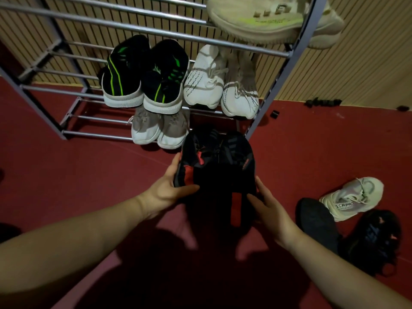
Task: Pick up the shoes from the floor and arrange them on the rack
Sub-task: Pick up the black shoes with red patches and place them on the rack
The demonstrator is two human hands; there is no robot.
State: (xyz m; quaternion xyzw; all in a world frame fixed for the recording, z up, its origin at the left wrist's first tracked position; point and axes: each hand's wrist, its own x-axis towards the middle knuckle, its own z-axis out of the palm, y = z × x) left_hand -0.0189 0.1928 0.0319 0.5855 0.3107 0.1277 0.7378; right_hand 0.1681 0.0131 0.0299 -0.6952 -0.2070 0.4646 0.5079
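Observation:
A pair of black shoes with red patches (pixel 217 166) is held side by side between my hands, toes pointing toward the rack's bottom tier. My left hand (pixel 171 188) grips the left shoe's heel side. My right hand (pixel 265 204) grips the right shoe's heel side. The grey metal rack (pixel 142 32) stands ahead. Its middle tier carries black-and-green shoes (pixel 145 74) and white knit shoes (pixel 220 83). Grey-white shoes (pixel 159 130) sit on the bottom tier. Cream shoes with a neon stripe (pixel 274 18) rest on the top tier.
On the red floor (pixel 66 175) at the right lie a cream sneaker (pixel 354 197), a dark grey shoe (pixel 316 224) and a black shoe (pixel 374 239). Small black pieces (pixel 323 102) lie by the ribbed wall. The rack's left halves hold no shoes.

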